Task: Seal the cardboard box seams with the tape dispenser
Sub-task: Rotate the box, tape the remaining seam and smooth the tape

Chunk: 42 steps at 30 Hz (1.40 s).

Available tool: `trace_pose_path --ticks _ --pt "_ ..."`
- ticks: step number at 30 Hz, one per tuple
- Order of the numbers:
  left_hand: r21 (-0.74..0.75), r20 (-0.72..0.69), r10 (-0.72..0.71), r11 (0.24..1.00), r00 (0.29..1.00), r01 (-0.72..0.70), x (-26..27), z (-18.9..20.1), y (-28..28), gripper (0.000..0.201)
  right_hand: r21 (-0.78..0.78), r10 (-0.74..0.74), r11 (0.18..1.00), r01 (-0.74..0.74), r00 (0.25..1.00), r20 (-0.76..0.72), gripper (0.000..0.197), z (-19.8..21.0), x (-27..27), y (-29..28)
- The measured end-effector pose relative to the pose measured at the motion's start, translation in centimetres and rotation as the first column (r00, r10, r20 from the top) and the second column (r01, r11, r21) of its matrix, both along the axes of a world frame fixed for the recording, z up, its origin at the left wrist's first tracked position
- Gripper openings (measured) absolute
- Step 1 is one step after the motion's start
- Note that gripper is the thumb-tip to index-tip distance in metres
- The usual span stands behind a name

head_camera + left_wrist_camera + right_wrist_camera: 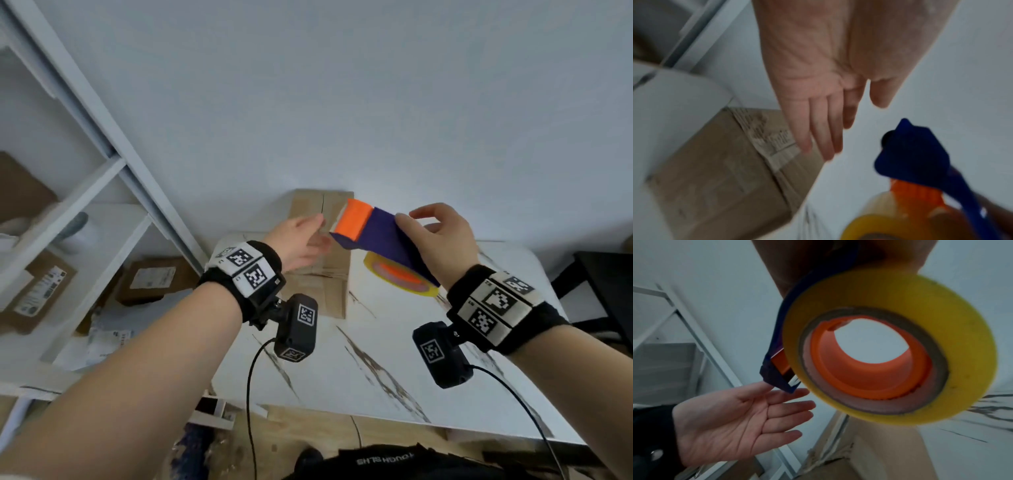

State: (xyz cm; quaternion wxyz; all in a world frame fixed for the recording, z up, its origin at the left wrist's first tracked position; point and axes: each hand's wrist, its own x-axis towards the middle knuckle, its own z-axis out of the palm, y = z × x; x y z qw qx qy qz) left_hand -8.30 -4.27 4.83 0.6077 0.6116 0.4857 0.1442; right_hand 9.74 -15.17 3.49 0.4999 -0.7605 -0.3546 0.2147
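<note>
A brown cardboard box (329, 274) lies on the white marble-patterned table (376, 359), its centre seam showing at the far end. My right hand (442, 240) grips a blue and orange tape dispenser (380, 236) with a yellow tape roll (890, 344), held in the air above the box's right side. My left hand (301, 240) is open with straight fingers, palm up, reaching beside the dispenser's orange front end (352, 219). In the right wrist view the left hand's fingertips (795, 394) lie just under the dispenser's blue nose (777, 378).
A white shelf unit (102, 178) stands left of the table, holding several labelled parcels (154, 281). A dark piece of furniture (603, 284) stands at the right. Camera cables hang from both wrists over the table's near edge.
</note>
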Motion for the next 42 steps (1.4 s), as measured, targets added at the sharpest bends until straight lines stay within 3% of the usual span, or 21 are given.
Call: trace_pose_path --ticks 2,4,8,11,17,23,28,36,42 --pt "-0.193 0.136 -0.006 0.981 0.991 0.032 -0.6 0.9 -0.3 0.027 0.025 0.044 0.999 -0.044 0.999 0.003 0.031 0.4 -0.7 0.0" --pt "-0.224 0.192 0.004 0.974 0.981 0.04 -1.3 1.1 -0.6 0.023 0.031 0.081 0.996 -0.081 0.997 0.014 0.034 0.6 -1.2 0.0" --pt "-0.174 0.176 0.051 0.985 0.983 -0.02 -3.0 0.7 -0.3 0.023 0.054 0.133 0.99 -0.134 0.991 0.023 0.036 0.9 -2.6 0.4" --pt "-0.139 0.129 0.102 0.987 0.986 -0.084 -3.9 0.2 0.1 0.011 0.042 0.197 0.979 -0.2 0.979 0.055 0.031 1.0 -3.7 0.7" --pt "0.006 0.021 0.129 0.992 0.991 -0.129 -5.8 -1.7 1.0 0.014 -0.131 0.302 0.952 -0.277 0.925 0.233 0.032 0.6 -5.7 1.9" --pt "-0.017 0.002 0.301 0.953 0.954 -0.301 -9.5 -3.3 2.7 0.012 -0.302 0.318 0.926 -0.226 0.897 0.307 0.034 -0.4 -4.2 1.3" --pt "0.0 -0.073 0.232 0.973 0.97 -0.233 -9.1 -4.8 3.3 0.011 -0.405 0.292 0.905 -0.129 0.881 0.372 0.039 -1.2 -2.9 0.9" --pt "-0.027 -0.069 0.281 0.959 0.957 -0.283 -8.4 -7.2 4.6 0.019 -0.518 0.369 0.851 -0.091 0.804 0.466 0.04 0.4 -3.0 3.6" --pt "-0.075 -0.054 0.302 0.949 0.952 -0.305 -8.6 -8.0 5.0 0.021 -0.563 0.398 0.823 -0.081 0.788 0.469 0.043 0.5 -3.2 4.7"
